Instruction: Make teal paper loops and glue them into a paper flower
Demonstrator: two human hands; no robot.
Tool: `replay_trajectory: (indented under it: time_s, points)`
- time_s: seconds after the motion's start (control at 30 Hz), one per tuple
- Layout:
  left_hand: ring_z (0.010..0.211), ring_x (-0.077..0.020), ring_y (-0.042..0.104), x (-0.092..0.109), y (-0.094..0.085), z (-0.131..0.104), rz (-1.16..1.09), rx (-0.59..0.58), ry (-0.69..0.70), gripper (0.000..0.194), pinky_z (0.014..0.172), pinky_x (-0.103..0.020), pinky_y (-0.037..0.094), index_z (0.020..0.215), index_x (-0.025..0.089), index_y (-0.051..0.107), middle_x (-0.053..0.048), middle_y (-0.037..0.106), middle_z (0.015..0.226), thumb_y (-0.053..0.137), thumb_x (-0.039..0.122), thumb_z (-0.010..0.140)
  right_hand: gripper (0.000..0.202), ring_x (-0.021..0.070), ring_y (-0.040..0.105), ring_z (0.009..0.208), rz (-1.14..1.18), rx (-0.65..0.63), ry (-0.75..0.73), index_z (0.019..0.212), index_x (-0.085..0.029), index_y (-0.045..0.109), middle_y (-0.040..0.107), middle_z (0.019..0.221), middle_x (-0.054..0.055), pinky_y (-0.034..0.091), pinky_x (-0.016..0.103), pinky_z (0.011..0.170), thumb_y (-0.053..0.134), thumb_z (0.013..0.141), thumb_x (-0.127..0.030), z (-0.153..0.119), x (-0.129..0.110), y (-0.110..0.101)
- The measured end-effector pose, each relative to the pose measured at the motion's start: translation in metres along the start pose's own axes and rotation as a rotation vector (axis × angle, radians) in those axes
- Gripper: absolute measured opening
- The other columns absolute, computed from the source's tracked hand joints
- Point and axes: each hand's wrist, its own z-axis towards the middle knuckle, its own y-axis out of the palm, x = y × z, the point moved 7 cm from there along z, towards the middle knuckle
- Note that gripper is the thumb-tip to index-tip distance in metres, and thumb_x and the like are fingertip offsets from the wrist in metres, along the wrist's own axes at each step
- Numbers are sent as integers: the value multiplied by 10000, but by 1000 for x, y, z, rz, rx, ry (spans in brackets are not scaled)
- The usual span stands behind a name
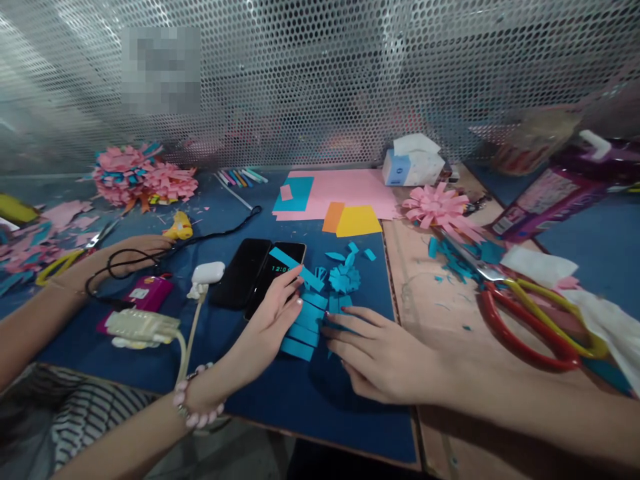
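My left hand (273,310), wearing a pink bead bracelet, is open beside the blue paper strips (306,323). Its fingertips are close to a loose blue strip (290,263) that slants across a black phone (287,257) showing a clock; whether they touch it I cannot tell. My right hand (380,357) lies with fingers stretched out at the right side of the strips, partly covering a few upright pieces. Just beyond it sits a small blue paper flower (345,277) with cut petals, and small blue scraps (369,255) lie around it.
At left another person's hand (145,250) rests near a yellow glue gun (180,227) and its black cable. Large red-and-yellow scissors (530,327), a pink paper flower (435,205) and a purple bottle (540,197) are at right. Coloured paper sheets (350,183) lie behind, before a perforated metal panel.
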Motion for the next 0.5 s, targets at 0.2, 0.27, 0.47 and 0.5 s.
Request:
replay_trajectory:
  time_s: [0.2, 0.27, 0.47, 0.5]
  points:
    - [1403, -257, 272, 1, 1, 0, 0, 4, 6, 501, 1155, -447, 256, 1409, 273, 341, -65, 372, 1484, 471, 361, 934, 279, 226, 548, 1151, 9, -8, 5, 1069, -98, 630, 697, 1042, 82, 388, 392, 1046, 475, 845, -159, 2, 0, 0]
    - [1401, -246, 279, 2, 1, -1, 5, 4, 12, 498, 1160, -431, 250, 1408, 275, 344, -61, 374, 1481, 476, 353, 934, 281, 229, 542, 1156, 7, -16, -4, 1072, -98, 627, 695, 1053, 83, 390, 395, 1041, 476, 846, -170, 2, 0, 0]
    - [1411, -255, 254, 0, 1, -2, -11, 6, 23, 498, 1164, -429, 242, 1409, 292, 348, -47, 342, 1505, 480, 358, 933, 278, 232, 545, 1150, -19, 9, -19, 1072, -96, 623, 684, 1108, 83, 376, 401, 1044, 489, 845, -183, 0, -1, -4]
    - [1412, -256, 250, 0, 0, -2, -12, 9, 26, 498, 1165, -428, 238, 1409, 294, 350, -43, 334, 1510, 481, 359, 932, 277, 232, 548, 1143, -19, 17, -19, 1072, -96, 622, 685, 1108, 83, 373, 402, 1045, 490, 844, -180, 0, -1, -6]
